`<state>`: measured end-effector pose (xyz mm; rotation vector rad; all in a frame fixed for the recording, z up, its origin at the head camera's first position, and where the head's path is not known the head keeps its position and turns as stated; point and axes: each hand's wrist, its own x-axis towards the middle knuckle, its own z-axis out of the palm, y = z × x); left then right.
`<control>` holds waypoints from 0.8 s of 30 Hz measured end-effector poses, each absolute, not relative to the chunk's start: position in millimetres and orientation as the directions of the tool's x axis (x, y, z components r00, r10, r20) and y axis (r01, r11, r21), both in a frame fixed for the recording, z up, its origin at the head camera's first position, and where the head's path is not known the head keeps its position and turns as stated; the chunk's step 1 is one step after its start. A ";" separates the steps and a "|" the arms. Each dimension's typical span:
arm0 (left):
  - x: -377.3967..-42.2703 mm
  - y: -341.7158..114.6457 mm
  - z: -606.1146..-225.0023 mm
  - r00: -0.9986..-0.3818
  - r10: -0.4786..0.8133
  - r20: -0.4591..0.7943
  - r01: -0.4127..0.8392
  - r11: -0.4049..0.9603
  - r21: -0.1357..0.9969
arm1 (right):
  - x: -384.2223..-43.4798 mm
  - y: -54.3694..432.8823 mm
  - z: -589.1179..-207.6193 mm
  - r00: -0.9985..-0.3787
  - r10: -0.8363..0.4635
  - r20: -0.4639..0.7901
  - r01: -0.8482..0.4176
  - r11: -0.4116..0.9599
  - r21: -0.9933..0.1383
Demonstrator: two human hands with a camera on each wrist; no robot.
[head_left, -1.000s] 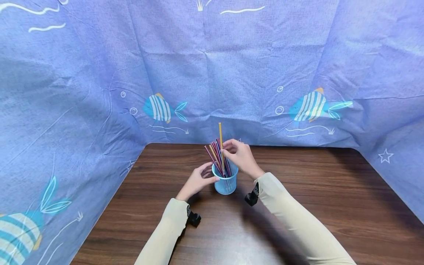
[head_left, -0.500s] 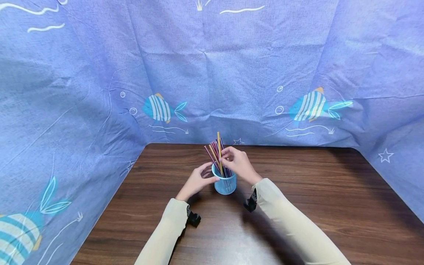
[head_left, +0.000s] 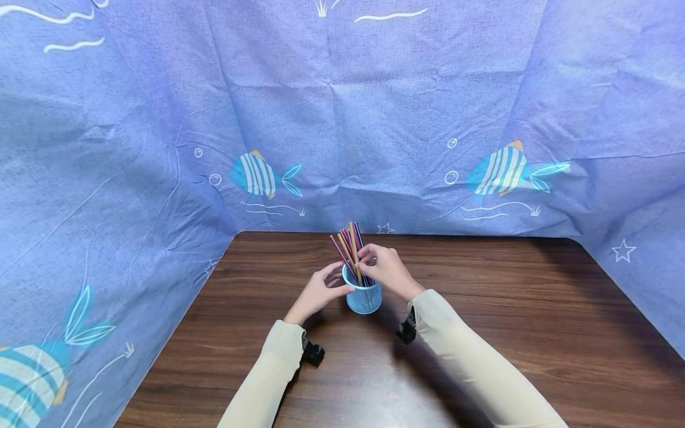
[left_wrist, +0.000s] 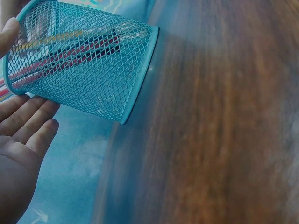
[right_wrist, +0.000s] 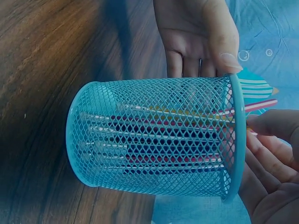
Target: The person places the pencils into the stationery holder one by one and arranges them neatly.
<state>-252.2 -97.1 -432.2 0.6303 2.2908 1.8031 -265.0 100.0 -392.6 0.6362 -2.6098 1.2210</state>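
A light blue mesh pen cup [head_left: 364,302] stands upright on the table, with several slim pencils [head_left: 346,238] in red, dark and yellow leaning in it. My left hand [head_left: 319,293] holds the cup from the left, thumb and fingers at its rim. In the right wrist view, the left thumb [right_wrist: 230,63] touches the rim. With thumb and fingertips, my right hand [head_left: 389,270] pinches a yellow pencil [head_left: 351,235] just above the cup's mouth. Through the mesh, the yellow pencil's lower part [right_wrist: 187,115] shows inside. Parts of the other pencils are hidden behind the right fingers.
The dark wooden table [head_left: 514,321] spreads out on both sides of the cup. Behind it and at its sides hangs a blue cloth [head_left: 385,131] printed with fish. Each forearm wears a black wrist camera [head_left: 313,353] close above the tabletop.
My right hand has moved down with the yellow pencil, whose top now stands about level with the others. The left hand and the cup have stayed in place.
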 end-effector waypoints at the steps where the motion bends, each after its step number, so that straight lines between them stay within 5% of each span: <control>1: -252.0 -97.1 -432.3 -0.899 0.417 0.136 0.230 0.185 0.955 | -265.1 100.1 -393.0 -0.890 -0.304 0.341 -0.457 0.575 -0.679; 24: -252.0 -98.7 -431.0 -0.895 0.431 0.119 0.224 0.201 0.954 | -266.0 103.1 -394.1 -0.878 -0.364 0.310 -0.476 0.595 -0.648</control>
